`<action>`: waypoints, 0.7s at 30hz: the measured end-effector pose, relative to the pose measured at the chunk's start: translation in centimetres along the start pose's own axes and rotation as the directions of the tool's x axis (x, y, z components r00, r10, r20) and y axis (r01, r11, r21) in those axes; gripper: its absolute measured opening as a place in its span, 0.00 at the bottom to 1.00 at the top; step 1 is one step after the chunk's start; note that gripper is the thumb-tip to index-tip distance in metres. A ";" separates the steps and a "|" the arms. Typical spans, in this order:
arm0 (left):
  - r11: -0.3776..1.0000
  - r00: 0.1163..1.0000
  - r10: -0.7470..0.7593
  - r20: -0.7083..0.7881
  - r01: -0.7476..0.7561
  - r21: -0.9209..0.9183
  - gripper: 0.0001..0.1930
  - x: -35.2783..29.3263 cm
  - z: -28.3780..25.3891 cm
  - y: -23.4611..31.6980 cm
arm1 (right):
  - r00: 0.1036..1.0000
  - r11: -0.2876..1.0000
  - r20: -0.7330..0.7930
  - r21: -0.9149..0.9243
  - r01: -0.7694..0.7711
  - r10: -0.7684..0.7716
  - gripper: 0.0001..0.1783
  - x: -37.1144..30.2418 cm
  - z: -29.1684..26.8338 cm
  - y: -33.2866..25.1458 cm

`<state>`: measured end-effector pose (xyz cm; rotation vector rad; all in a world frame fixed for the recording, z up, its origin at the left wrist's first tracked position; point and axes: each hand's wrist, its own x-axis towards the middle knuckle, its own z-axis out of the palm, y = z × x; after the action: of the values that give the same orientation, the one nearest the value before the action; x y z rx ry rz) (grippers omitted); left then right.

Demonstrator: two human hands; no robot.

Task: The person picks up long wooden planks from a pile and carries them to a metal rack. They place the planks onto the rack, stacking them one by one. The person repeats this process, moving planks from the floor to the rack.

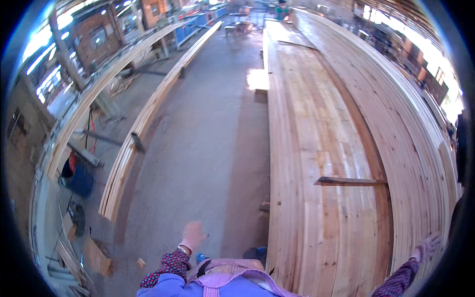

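My left hand (193,234) hangs over the floor in front of my body, slightly blurred, with fingers loosely apart and nothing visible in it. Far to the right, my right hand (427,246) is stretched out with its fingers spread, over or on the outer stack of long pale boards (396,119); whether it presses on them I cannot tell. Nearer to me lies a wide layer of long planks (336,237), running away into the distance. A short dark wooden stick (351,181) lies across these planks, its right end at the gap between the two stacks.
On the left, a narrow bundle of long strips (143,133) rests on supports, beside a long wooden rail (99,89). A dark blue bin (80,179) and a piece of cardboard (96,255) stand near it. Grey floor (198,138) runs between bundle and planks. A person (282,11) is far ahead.
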<state>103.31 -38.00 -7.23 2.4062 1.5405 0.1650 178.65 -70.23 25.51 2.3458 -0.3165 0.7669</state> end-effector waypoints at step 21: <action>0.292 0.815 -0.534 -0.226 -0.073 -0.954 0.19 -16.7 -4.3 -33.6 | -0.522 -0.579 -0.341 0.708 0.404 -0.782 0.28 -83.5 -37.0 -9.5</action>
<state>65.81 -39.15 -12.06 1.1262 1.3211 1.3544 99.14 -36.85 -6.18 1.8853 2.1569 -1.1565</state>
